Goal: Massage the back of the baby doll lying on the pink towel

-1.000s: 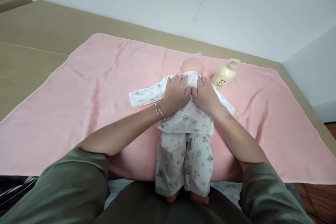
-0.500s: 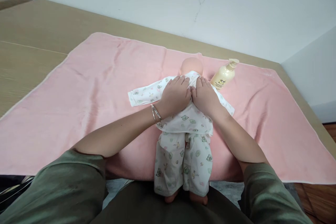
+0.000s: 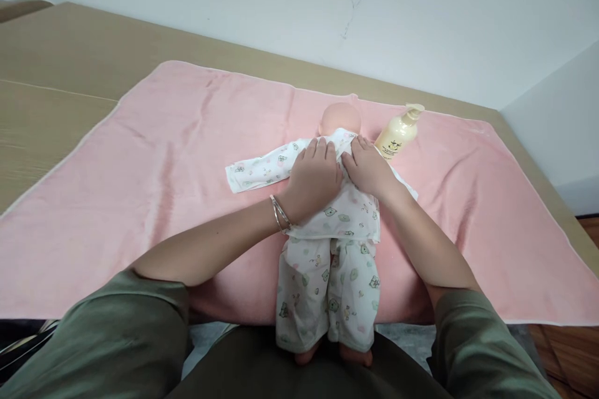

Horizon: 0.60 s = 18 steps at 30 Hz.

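A baby doll (image 3: 340, 117) lies on a pink blanket with its bald head away from me and its feet hanging at the near edge. It wears a white patterned top (image 3: 345, 218) and matching trousers (image 3: 353, 293). My left hand (image 3: 314, 176) rests flat on the left of the doll's upper body, fingers stretched toward its shoulder. On the other side my right hand (image 3: 367, 165) lies flat too, fingertips near the collar. The doll's left-side sleeve (image 3: 262, 168) is spread out; the other sleeve is mostly behind my right forearm. The doll's face cannot be seen.
A pale yellow pump bottle (image 3: 399, 132) lies tilted on the blanket to the right of the doll's head. The pink blanket (image 3: 140, 199) covers much of the wooden table (image 3: 93, 43). A white wall (image 3: 257, 0) stands behind it.
My hands have drawn slightly apart, the left sliding a little toward me. More of the top shows between them. The doll and bottle keep their places.
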{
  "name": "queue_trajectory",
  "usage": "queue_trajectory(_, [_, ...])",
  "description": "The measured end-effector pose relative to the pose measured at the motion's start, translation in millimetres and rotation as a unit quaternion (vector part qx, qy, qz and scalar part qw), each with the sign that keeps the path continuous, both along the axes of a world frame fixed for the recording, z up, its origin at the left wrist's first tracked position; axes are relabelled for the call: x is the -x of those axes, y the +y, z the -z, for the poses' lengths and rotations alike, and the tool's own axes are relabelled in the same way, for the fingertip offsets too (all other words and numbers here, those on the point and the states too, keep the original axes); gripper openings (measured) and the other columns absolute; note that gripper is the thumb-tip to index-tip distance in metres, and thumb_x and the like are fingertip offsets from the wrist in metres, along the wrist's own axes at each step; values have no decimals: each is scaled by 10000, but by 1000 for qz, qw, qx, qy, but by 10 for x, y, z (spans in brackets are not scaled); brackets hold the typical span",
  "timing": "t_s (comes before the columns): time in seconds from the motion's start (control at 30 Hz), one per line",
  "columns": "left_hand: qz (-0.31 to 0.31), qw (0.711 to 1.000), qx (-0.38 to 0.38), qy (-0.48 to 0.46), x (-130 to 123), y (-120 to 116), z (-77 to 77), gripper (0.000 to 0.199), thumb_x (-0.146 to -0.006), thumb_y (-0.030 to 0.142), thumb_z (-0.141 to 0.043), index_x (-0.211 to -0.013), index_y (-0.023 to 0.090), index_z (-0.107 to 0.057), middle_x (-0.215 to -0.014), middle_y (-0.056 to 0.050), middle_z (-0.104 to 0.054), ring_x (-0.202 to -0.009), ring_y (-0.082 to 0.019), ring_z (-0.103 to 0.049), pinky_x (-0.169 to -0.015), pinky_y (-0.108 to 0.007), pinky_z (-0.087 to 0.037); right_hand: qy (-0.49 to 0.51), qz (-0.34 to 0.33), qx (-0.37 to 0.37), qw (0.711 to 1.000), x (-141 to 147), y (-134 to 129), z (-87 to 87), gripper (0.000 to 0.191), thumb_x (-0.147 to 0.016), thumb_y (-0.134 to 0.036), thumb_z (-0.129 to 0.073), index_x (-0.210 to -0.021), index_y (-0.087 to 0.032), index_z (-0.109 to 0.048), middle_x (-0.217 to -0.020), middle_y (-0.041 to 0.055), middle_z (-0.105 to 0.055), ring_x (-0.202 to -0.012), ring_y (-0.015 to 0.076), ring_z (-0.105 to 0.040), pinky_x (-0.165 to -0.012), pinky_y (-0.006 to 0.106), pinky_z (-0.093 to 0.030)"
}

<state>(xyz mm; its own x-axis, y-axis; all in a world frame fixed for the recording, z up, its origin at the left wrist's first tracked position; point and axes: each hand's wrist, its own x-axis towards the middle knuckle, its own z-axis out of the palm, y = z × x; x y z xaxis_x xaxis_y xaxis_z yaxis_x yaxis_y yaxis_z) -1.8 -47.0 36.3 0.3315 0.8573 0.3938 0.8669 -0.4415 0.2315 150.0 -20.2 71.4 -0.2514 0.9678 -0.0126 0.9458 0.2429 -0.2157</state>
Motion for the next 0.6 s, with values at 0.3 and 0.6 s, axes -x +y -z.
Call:
queue_trajectory(0.3, [-22,998,62,-17,73,203,-179,296,-990,220,-400,-1075,120,-664,-1114,-207,-733,-1120,-352,-685,-1010,-485,-553,-74,-10,-42,996,137,-340,-39,586,-1058,-211,-300,-1534,104,-429,-1583,327,-515,-1532,388,-459,-1295,519,-331])
queue_trajectory(0.6, [-27,999,22,3,-17,-33,-131,451,-1025,246,-402,-1352,2,-594,-1387,-278,-657,-1374,-385,-595,-1184,-527,-467,10,11,16,1000,-27,-42,-85,512,-1081,-335,-306,-1437,-50,-539,-1582,257,-541,-1496,384,-480,-1196,540,-443])
